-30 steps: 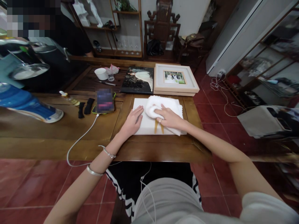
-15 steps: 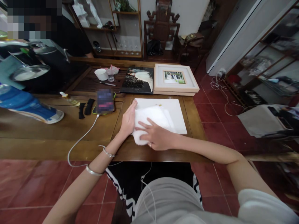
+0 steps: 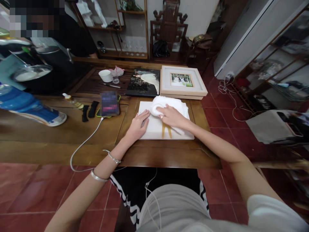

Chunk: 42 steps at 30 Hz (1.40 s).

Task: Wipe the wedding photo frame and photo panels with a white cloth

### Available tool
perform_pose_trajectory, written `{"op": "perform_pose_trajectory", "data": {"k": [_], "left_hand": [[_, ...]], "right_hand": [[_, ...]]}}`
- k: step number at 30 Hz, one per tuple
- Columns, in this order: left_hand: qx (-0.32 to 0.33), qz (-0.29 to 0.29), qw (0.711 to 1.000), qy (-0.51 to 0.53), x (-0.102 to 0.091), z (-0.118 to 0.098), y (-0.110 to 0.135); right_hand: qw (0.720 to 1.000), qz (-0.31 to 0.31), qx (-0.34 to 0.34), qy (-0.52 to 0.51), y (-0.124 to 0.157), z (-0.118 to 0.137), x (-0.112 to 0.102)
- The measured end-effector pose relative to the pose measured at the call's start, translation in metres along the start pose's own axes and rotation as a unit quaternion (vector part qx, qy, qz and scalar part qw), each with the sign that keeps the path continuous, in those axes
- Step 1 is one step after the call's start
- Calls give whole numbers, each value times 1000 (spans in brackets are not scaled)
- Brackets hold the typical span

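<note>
A white rectangular board [image 3: 151, 133] lies flat on the wooden table in front of me, with a tan V-shaped marking [image 3: 166, 130] on its near half. My left hand [image 3: 139, 125] rests on the board's left edge, fingers stretched out and holding nothing. Toward the far right part of the board, my right hand [image 3: 173, 116] presses on a bunched white fluffy cloth [image 3: 169, 101], its fingers gripping the near side. The cloth covers much of the board's far half.
Behind the board are a framed photo [image 3: 205, 93] and a dark photo panel [image 3: 142, 83]. A phone [image 3: 108, 104] with a white cable, black strips [image 3: 92, 109], a small bottle [image 3: 73, 101] and a large blue bottle [image 3: 31, 106] lie leftward. A person [image 3: 74, 35] is across the table.
My right hand has moved the cloth away from me and to the right across the board, uncovering the tan marking. My left hand has shifted slightly and now lies flatter on the left edge.
</note>
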State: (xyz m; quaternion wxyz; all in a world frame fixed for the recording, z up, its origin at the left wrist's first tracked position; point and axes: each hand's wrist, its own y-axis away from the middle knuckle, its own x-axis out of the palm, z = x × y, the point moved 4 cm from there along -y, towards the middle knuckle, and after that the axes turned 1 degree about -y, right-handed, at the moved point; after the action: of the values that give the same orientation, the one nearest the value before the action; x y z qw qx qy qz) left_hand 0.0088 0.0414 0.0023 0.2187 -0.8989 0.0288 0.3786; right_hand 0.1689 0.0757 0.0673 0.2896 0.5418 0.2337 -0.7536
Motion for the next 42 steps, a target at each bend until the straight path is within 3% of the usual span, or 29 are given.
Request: {"op": "perform_pose_trajectory", "data": {"k": [3,7,13,18,22,27,30,33,38,42], "left_hand": [[-4,0,1000,-11,-1,-1,-1],[8,3,1000,-20,-3,-3,-2],[9,5,1000,-11,-2,0,-1],[-2,0,1000,-7,1,3,0],[3,-4,1000,-10,0,2,1],[4,-3,1000,-4,-1,1,1],[2,-1,1000,-3,-1,1,1],[-2,0,1000,-6,-1,2,1],[-3,0,1000,-7,-1,2,1],[-2,-2,1000,-7,-1,2,1]], "right_hand": [[999,-4,-8,-43,-34,-2,-3],[997,7,-30,-64,-66,15,2],[998,1,-38,-55,-72,17,6],[998,-19,-10,-52,-35,-19,-8],[997,-48,53,-38,9,-57,-22],[995,-61,83,-18,50,-83,-18],[997,-38,60,-2,70,-72,-9],[1000,4,23,-8,94,-44,-6],[991,127,5,-32,142,4,-18],[975,213,13,-60,152,10,-28]]}}
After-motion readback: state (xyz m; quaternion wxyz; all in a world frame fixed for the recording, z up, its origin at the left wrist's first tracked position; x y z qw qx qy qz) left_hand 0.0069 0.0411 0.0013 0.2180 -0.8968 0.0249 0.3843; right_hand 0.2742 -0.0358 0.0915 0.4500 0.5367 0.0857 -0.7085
